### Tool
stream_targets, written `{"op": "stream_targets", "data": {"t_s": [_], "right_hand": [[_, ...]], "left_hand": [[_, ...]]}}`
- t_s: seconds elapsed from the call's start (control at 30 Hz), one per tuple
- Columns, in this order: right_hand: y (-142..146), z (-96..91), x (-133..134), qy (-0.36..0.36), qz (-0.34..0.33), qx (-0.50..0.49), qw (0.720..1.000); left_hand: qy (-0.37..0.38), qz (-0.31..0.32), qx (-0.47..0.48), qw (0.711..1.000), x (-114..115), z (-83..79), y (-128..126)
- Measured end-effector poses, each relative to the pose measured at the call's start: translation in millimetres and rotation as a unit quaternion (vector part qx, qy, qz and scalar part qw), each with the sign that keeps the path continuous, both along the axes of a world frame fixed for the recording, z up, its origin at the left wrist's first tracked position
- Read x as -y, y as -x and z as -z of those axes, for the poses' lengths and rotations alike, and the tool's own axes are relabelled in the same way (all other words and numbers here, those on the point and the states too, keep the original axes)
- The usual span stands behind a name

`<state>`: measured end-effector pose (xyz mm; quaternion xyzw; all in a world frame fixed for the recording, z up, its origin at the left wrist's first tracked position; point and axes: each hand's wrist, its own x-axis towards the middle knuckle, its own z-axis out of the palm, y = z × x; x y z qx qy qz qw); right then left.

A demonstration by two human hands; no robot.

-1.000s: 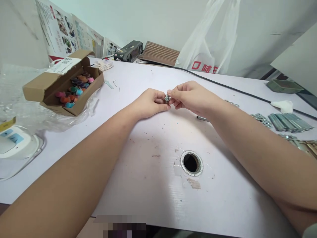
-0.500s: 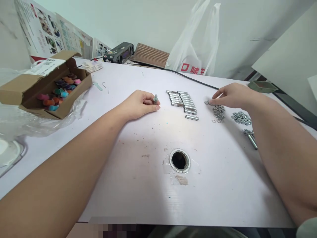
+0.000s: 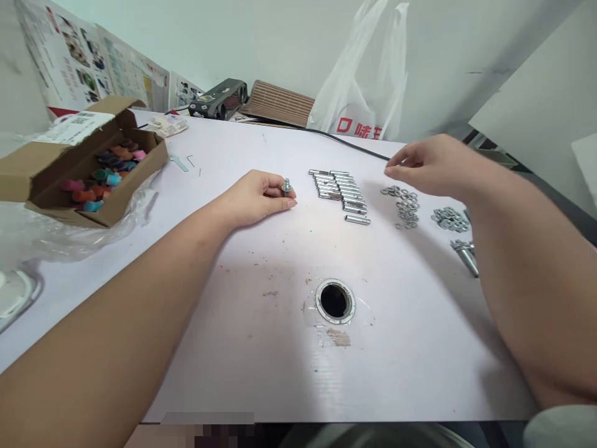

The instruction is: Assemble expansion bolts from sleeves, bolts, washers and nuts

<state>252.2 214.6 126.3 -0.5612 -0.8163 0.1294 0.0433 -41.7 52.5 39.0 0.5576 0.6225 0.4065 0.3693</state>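
My left hand [image 3: 255, 198] rests on the white table [image 3: 261, 336], fingers closed around a small metal bolt [image 3: 286, 186] held upright. My right hand [image 3: 431, 167] hovers above a scatter of small washers [image 3: 405, 205], thumb and fingers pinched together; whether a washer sits in the pinch is too small to tell. A row of shiny metal sleeves [image 3: 340, 190] lies between the two hands. A second pile of nuts [image 3: 449, 218] lies right of the washers, under my right forearm.
An open cardboard box [image 3: 60, 180] with colourful plastic caps stands at the left on clear plastic wrap. A round cable hole [image 3: 334, 300] is in the table's middle. A white plastic bag [image 3: 368, 93], a black cable, a dark device and brochures line the back. Longer bolts [image 3: 464, 254] lie at right.
My right hand left the bolt, reached to the washers, then lifted off them pinched. My left hand kept holding the bolt. The view swung right.
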Motion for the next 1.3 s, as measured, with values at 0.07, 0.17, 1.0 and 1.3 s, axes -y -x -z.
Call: {"op": "stream_targets", "data": {"t_s": [0.07, 0.17, 1.0, 1.3], "right_hand": [[-26, -5.3, -8, -0.038, 0.081, 0.056, 0.994], [-76, -4.3, -15, -0.035, 0.171, 0.145, 0.974], [-77, 38.1, -15, 0.035, 0.17, 0.16, 0.972], [-75, 40.5, -16, -0.021, 0.145, 0.122, 0.982]], "left_hand": [[0.003, 0.0, -0.008, 1.0, 0, -1.7, -1], [0.011, -0.007, -0.024, 1.0, -1, -3.3, -1], [-0.014, 0.004, -0.004, 1.0, -2, 3.7, 0], [-0.021, 0.008, 0.015, 1.0, -3, 7.9, 0]]}}
